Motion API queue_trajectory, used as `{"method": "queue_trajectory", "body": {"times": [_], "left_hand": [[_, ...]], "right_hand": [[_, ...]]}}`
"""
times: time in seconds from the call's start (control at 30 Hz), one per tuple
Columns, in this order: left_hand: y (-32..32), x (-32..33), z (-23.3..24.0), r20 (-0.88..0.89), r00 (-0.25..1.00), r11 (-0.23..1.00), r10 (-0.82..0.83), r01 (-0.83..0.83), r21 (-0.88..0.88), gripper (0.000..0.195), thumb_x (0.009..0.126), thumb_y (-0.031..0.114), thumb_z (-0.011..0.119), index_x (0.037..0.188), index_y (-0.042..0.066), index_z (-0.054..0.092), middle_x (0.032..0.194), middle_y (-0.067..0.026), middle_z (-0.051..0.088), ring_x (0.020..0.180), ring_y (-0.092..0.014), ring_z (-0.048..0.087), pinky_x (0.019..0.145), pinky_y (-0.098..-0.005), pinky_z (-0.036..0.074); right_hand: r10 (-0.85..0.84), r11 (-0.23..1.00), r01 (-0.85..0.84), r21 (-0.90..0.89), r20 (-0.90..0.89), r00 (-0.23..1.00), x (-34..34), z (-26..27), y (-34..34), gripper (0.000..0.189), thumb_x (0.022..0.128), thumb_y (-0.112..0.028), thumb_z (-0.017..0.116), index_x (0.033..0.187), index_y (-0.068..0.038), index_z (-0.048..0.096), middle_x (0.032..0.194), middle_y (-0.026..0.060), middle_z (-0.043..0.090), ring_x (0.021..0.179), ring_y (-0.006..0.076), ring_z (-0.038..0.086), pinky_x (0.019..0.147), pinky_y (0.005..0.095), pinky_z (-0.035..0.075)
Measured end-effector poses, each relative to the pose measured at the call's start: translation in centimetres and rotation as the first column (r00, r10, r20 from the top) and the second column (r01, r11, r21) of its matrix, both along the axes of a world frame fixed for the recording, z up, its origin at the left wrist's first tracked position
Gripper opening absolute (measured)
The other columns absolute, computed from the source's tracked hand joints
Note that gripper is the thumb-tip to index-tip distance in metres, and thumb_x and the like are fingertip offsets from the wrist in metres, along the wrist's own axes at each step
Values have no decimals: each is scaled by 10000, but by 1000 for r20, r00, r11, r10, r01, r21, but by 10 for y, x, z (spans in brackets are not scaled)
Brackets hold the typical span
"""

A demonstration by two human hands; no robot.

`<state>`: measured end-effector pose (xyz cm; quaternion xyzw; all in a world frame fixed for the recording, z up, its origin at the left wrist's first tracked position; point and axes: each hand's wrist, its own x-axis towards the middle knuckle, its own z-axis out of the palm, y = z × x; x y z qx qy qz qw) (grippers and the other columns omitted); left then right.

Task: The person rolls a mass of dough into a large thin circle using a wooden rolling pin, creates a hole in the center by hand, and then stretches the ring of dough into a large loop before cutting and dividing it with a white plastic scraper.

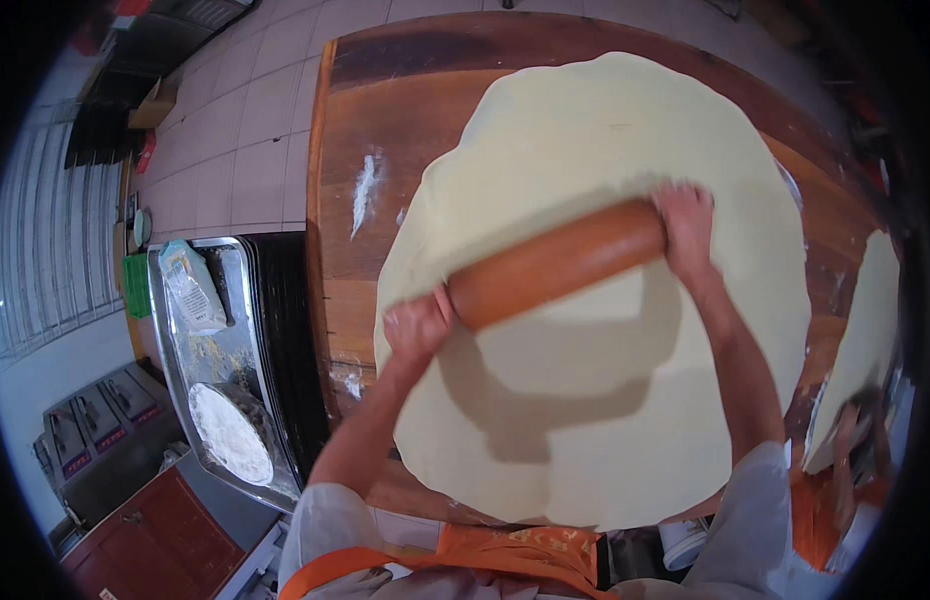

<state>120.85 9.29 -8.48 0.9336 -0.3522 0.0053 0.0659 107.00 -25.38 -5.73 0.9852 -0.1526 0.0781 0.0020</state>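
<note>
A thick wooden rolling pin [559,262] lies slantwise on a very large, thin sheet of pale dough [622,135]. My left hand [418,324] is closed around the pin's left end, and my right hand [684,221] grips its right end, farther from my body. Both handles are hidden inside my fists. The dough spreads over most of the wooden table [367,277], and its near edge reaches the table's front by my orange apron [517,551]. Shadows of my arms fall across the sheet.
Left of the table, a metal tray [244,360] atop a dark stack holds a flour bag [193,289] and a bowl of white flour [229,435]. At right, another person's hands [847,424] are near a second dough sheet [859,337]. Flour streaks [364,191] mark the tabletop.
</note>
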Motion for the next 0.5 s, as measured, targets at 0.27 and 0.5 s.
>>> {"method": "queue_trajectory", "body": {"times": [0.27,0.5], "left_hand": [[-57,185,15,284,957,995,60,-81,61,510,897,318,369,538,43,604,561,-189,568,489,-358,564,484,-440,451],[6,105,24,-43,956,920,-289,266,-287,244,804,213,460,583,124,515,574,-96,524,534,-292,519,496,-420,390]], "right_hand": [[-47,998,52,-27,170,984,175,-7,-34,147,724,-86,512,846,-122,585,834,46,594,866,229,539,790,375,367],[-85,995,84,-45,-12,996,29,-10,40,116,767,-117,452,805,-116,561,777,74,566,793,222,545,737,380,369]]}}
